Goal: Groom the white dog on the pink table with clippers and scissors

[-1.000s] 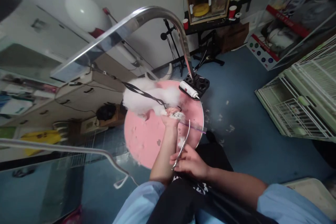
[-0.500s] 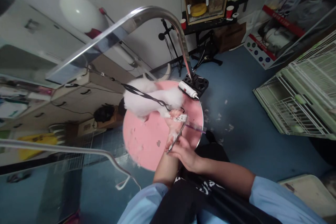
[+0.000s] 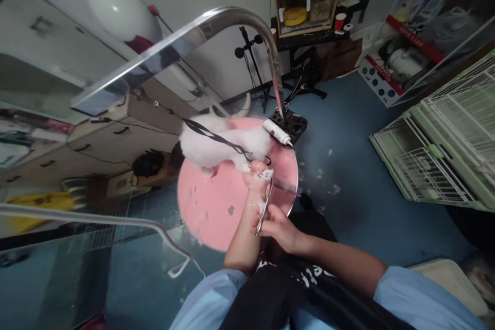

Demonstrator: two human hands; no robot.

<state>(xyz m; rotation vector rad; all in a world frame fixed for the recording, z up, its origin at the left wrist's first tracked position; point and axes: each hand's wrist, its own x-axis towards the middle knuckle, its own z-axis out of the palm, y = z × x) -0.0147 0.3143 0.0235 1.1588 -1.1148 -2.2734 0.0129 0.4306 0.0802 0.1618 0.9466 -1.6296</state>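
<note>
A fluffy white dog (image 3: 220,147) stands on a round pink table (image 3: 209,206), with a black loop leash (image 3: 209,133) running down to its front end. My left hand (image 3: 255,175) is closed against the front of the dog; the part of it inside my fingers is hidden. A white patch with dark specks (image 3: 264,175) lies at that hand's knuckle side; I cannot tell what it is. My right hand (image 3: 280,227) grips a slim silver metal tool (image 3: 265,209), scissors or forceps. Its far end points up at the speckled patch.
A chrome arm (image 3: 216,15) curves over the table. At its foot a white nozzle bottle (image 3: 277,132) lies on a black holder (image 3: 296,125). Green-framed wire cages (image 3: 436,149) stand right. Drawers (image 3: 116,134) line the left, and fur tufts (image 3: 334,189) lie on the floor.
My right hand and the silver tool have shifted slightly right and down, and the tool stands more upright. My left hand stays at the dog's front. The view has shifted a little.
</note>
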